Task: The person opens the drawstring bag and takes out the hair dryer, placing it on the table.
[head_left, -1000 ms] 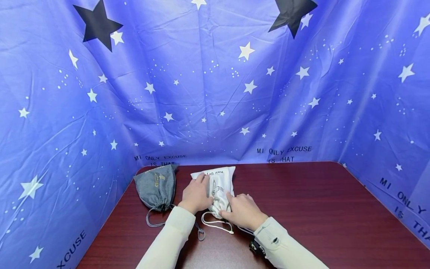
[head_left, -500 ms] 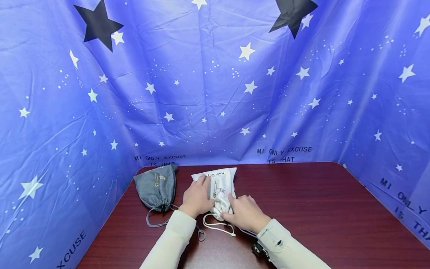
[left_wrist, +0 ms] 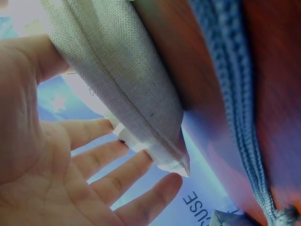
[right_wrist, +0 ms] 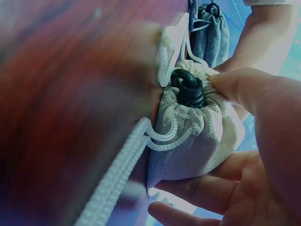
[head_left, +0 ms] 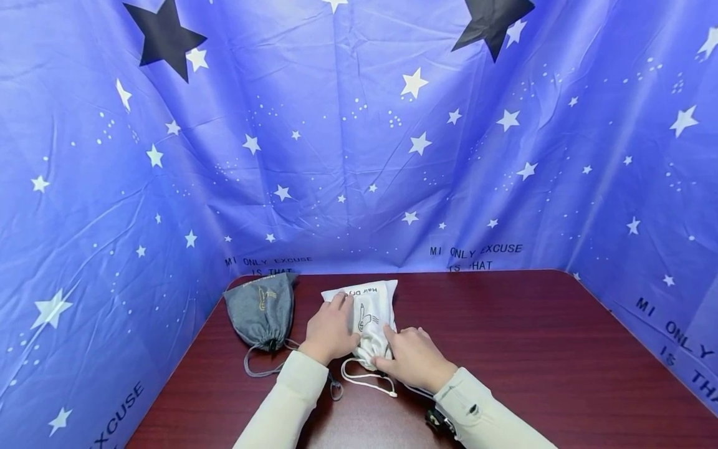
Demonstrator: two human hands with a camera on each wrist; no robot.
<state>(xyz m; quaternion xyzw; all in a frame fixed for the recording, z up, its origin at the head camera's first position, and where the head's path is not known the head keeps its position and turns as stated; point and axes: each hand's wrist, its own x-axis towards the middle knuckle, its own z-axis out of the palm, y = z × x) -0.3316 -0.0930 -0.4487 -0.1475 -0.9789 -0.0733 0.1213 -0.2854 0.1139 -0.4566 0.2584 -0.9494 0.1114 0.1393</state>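
Note:
A white drawstring bag [head_left: 377, 305], printed "Hair Dryer" with a dryer drawing, lies on the table between both hands. My left hand [head_left: 330, 330] rests along its left side, fingertips near the printed end. In the left wrist view those fingers [left_wrist: 120, 181] are nearly straight against the cloth. My right hand [head_left: 417, 358] touches the right side near the gathered neck. The right wrist view shows its thumb [right_wrist: 240, 87] on the neck and its fingers along the side. A black ribbed cord end with a loop [right_wrist: 190, 87] pokes from the bag's mouth.
A grey drawstring bag [head_left: 260, 312] with a gold dryer print lies to the left, its grey cord [head_left: 260, 376] trailing towards me. White drawstrings [head_left: 370, 379] loop out in front of the white bag. A blue star-patterned curtain [head_left: 359, 156] stands around the dark red table [head_left: 533, 337].
The white bag and both hands have shifted slightly to the right and a little towards me. The grey bag stays in place.

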